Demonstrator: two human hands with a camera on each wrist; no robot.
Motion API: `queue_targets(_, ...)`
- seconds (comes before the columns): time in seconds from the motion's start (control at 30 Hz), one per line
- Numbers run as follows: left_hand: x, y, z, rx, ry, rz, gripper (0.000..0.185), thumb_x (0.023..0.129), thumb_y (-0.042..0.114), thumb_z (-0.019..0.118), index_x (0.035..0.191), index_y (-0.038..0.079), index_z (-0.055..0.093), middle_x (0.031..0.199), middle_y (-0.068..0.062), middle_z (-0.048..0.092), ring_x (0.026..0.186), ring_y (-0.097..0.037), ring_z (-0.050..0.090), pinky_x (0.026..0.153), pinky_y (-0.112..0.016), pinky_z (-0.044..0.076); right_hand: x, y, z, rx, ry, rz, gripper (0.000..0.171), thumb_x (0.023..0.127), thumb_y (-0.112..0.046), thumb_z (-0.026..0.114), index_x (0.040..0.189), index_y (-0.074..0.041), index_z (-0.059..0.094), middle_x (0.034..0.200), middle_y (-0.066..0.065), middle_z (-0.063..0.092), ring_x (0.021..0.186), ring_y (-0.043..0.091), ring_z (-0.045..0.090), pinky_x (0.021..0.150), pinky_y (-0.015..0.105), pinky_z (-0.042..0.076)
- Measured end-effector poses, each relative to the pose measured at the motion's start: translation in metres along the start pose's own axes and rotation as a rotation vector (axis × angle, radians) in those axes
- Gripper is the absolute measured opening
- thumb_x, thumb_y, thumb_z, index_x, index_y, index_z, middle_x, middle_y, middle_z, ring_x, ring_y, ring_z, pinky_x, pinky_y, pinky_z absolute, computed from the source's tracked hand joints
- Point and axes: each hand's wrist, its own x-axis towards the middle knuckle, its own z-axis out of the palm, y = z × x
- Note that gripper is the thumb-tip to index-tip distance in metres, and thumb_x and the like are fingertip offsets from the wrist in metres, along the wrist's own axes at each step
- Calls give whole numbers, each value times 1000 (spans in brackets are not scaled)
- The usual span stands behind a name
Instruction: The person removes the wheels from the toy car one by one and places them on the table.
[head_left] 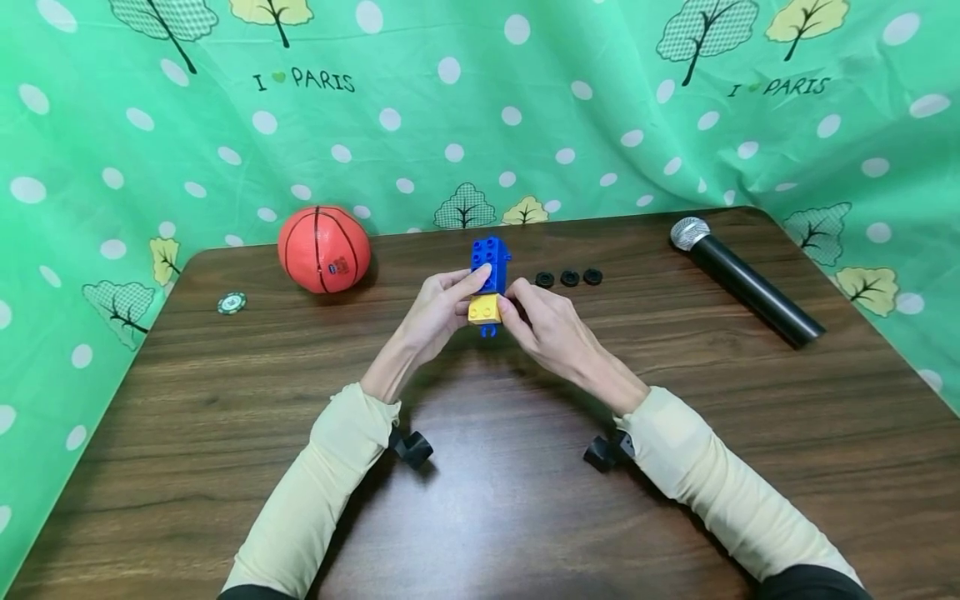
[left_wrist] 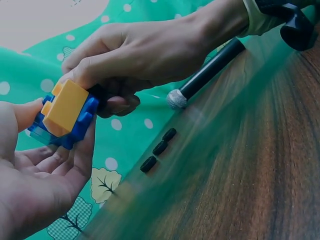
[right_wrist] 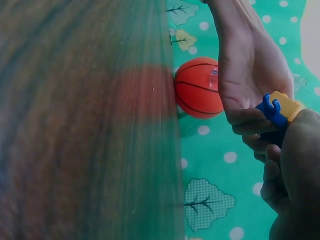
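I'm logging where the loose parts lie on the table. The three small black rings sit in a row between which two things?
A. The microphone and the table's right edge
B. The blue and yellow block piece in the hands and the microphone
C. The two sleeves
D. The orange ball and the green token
B: in the head view the three black rings lie in a row just right of the block piece held by both hands, with the microphone further right.
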Motion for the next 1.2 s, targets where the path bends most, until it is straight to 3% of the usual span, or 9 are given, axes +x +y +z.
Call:
queue_targets(0.33, 0, -1, -1, -57, -13, -44, 38, 110, 19, 49, 125, -14, 58, 88, -5, 71, 70, -13, 67, 66, -24, 55, 1, -1, -3, -37, 6, -55, 43, 114, -35, 37, 92, -1, 52, 70, 3, 49, 58, 15, 44, 48, 28, 37)
queue_targets(0.73, 1, -5, -2, -71, -76, -100, 35, 112, 21, 45, 117, -10, 61, 92, -5, 67, 76, -11, 63, 65, -20, 53, 1, 1, -5, -120, 12, -198, 27, 106, -19, 44, 85, -3, 49, 68, 2, 44, 57, 17, 42, 48, 29, 35)
queue_targets(0.9, 1, -6, -2, -76, -93, -105, 33, 111, 21, 45, 114, -7, 64, 91, -5, 67, 76, -11, 62, 64, -20, 52, 2, 0, -4, -159, 39, -225, 31, 108, -19, 43, 81, -3, 47, 67, 2, 41, 55, 18, 40, 48, 29, 33)
queue_targets(1.03, 1, -4, -1, -101, -87, -76, 34, 111, 21, 45, 115, -8, 63, 90, -5, 68, 74, -11, 63, 65, -21, 54, -1, 0, -2, -101, 97, -148, 42, 111, -34, 44, 89, 0, 53, 71, 5, 51, 59, 20, 48, 51, 33, 43)
queue_targets(1.2, -1, 0, 2, -120, -66, -28, 36, 111, 22, 47, 119, -9, 62, 87, -6, 67, 72, -12, 63, 64, -21, 54, -6, -4, 4, 99, 155, 86, 56, 107, -54, 47, 100, 2, 52, 78, 10, 60, 65, 20, 58, 57, 34, 51)
